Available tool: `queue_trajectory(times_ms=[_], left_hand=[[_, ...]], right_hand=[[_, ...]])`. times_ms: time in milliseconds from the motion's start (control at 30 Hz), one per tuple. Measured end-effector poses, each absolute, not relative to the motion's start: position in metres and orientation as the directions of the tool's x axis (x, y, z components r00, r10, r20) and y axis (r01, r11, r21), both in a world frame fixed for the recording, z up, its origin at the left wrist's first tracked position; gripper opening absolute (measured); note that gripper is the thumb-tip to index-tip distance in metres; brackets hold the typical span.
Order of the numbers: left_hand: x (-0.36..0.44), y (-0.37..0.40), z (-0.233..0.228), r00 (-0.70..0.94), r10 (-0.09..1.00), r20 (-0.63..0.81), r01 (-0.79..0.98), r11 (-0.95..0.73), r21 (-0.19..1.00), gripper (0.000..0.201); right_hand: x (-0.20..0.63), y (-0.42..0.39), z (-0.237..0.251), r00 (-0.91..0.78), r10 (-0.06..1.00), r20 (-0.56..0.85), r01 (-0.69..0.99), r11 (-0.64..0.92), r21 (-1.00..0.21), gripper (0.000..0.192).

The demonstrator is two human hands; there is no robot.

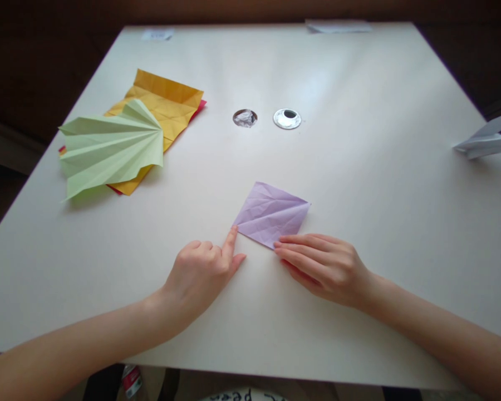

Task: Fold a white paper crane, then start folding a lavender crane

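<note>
Right now the folded lilac paper (272,214) lies flat on the white table (359,184) as a creased diamond, just ahead of both hands. The left hand (202,273) is mostly curled, with only its forefinger out, the tip pressing on the diamond's left corner; nothing is clasped in it. The right hand (323,264) lies with fingers straight and together, their tips touching the diamond's near edge by its lowest corner, flat rather than pinching, so it holds nothing either. To my eye the step in hand is pinning and flattening the piece, and doing it well means keeping the forefinger squarely on that corner so the sheet cannot pivot, while the right fingertips press along the near edge, away from the pinned point, with even pressure. The old creases running across the paper will want to spring up, so a slow, firm stroke should serve better than a quick one. Well off beyond the left hand sit a pale green pleated fan (108,147) on an orange sheet (167,103), and far out past the right hand lies a white folded paper (486,139); neither is in the way.
</note>
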State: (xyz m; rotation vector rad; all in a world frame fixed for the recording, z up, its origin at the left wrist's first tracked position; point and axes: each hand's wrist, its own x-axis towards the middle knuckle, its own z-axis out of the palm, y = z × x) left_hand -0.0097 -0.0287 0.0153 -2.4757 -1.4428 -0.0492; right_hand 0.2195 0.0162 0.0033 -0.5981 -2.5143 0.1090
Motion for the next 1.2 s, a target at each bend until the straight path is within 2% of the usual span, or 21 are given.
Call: queue_trajectory(times_ms=[433,533,600,667,800,967,1067,1200], left_hand=[[-0.012,-0.020,0.017,0.493,0.830,0.261,0.869,-0.454,-0.198,0.029],[-0.012,-0.013,0.011,0.595,0.751,0.286,0.800,-0.585,-0.131,0.033],[-0.012,-0.008,0.006,0.689,0.686,0.231,0.713,-0.700,-0.049,0.040],[-0.013,-0.005,0.002,0.732,0.660,0.167,0.665,-0.746,0.032,0.044],[-0.014,-0.004,-0.001,0.735,0.665,0.132,0.657,-0.747,0.106,0.050],[-0.014,-0.005,-0.001,0.737,0.652,0.179,0.648,-0.757,0.089,0.053],[-0.011,-0.006,-0.001,0.732,0.656,0.185,0.655,-0.752,0.073,0.054],[-0.010,-0.007,-0.001,0.728,0.659,0.192,0.661,-0.748,0.063,0.054]], right_hand=[[0.220,0.015,0.003,-0.734,0.446,0.512,0.390,0.894,-0.220,0.016],[0.220,0.016,0.002,-0.733,0.444,0.516,0.388,0.895,-0.219,0.016],[0.221,0.016,0.001,-0.733,0.440,0.519,0.385,0.897,-0.218,0.017],[0.222,0.016,-0.001,-0.731,0.445,0.517,0.384,0.895,-0.228,0.018],[0.220,0.016,-0.002,-0.753,0.467,0.463,0.393,0.884,-0.252,0.032],[0.214,0.019,-0.003,-0.864,0.465,0.194,0.433,0.882,-0.186,0.074],[0.213,0.018,-0.004,-0.855,0.501,0.136,0.481,0.863,-0.157,0.077],[0.214,0.014,-0.006,-0.797,0.565,0.215,0.553,0.825,-0.117,0.073]])
